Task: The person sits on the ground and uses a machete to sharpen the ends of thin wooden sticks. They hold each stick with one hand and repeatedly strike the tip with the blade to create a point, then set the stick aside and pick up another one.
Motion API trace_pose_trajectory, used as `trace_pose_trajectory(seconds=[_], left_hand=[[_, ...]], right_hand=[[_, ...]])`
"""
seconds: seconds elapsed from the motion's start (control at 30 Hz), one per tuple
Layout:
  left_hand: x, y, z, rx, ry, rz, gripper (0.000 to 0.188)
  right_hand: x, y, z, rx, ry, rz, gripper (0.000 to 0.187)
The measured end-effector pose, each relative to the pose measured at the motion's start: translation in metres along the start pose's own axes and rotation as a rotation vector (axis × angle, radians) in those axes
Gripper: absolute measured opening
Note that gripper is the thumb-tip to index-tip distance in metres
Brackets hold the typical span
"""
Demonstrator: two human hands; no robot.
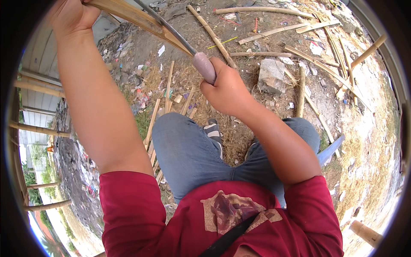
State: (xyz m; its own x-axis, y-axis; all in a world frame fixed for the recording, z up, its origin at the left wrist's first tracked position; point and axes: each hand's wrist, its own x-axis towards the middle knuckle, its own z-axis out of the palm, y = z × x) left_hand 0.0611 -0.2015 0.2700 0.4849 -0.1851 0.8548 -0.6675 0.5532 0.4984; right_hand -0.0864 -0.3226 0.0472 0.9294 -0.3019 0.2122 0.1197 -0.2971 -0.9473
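Observation:
My left hand [78, 18], at the top left with its arm stretched out, is closed around a split bamboo strip [143, 20]. Part of that hand is cut off by the picture's edge. The strip slants down to the right toward my other hand. My right hand [229, 88] grips the pinkish-grey handle of a large knife [204, 67]. Its long dark blade runs up and left along the strip's right side, and the tip lies out of view. Whether the blade touches the strip I cannot tell.
Bamboo strips [212, 36] and poles lie scattered over the littered ground, some beside my left leg [184, 137]. A pale stone block [271, 76] sits ahead of my right knee. A blue curved object [332, 150] shows beyond my right arm. Bamboo posts [40, 128] stand at the left.

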Motion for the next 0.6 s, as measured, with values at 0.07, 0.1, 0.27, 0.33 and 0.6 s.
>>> trace_pose_trajectory(seconds=[0.07,0.1,0.27,0.33,0.6], left_hand=[[0.009,0.001,-0.008,0.032,0.04,-0.084,0.03],[0.017,0.003,-0.02,0.003,0.026,-0.148,0.03],[0.051,0.0,-0.097,-0.371,-0.21,-0.408,0.032],[0.026,-0.001,-0.059,-0.154,-0.086,-0.254,0.031],[0.051,0.002,-0.084,-0.324,-0.192,-0.434,0.035]], right_hand=[[0.001,0.009,0.0,-0.077,-0.017,-0.009,0.029],[0.003,0.004,-0.004,-0.086,-0.048,-0.005,0.029],[-0.002,-0.016,-0.02,-0.045,-0.053,-0.014,0.03],[-0.005,-0.022,-0.017,0.046,0.016,-0.047,0.031],[0.013,0.061,-0.006,-0.164,-0.098,0.21,0.025]])
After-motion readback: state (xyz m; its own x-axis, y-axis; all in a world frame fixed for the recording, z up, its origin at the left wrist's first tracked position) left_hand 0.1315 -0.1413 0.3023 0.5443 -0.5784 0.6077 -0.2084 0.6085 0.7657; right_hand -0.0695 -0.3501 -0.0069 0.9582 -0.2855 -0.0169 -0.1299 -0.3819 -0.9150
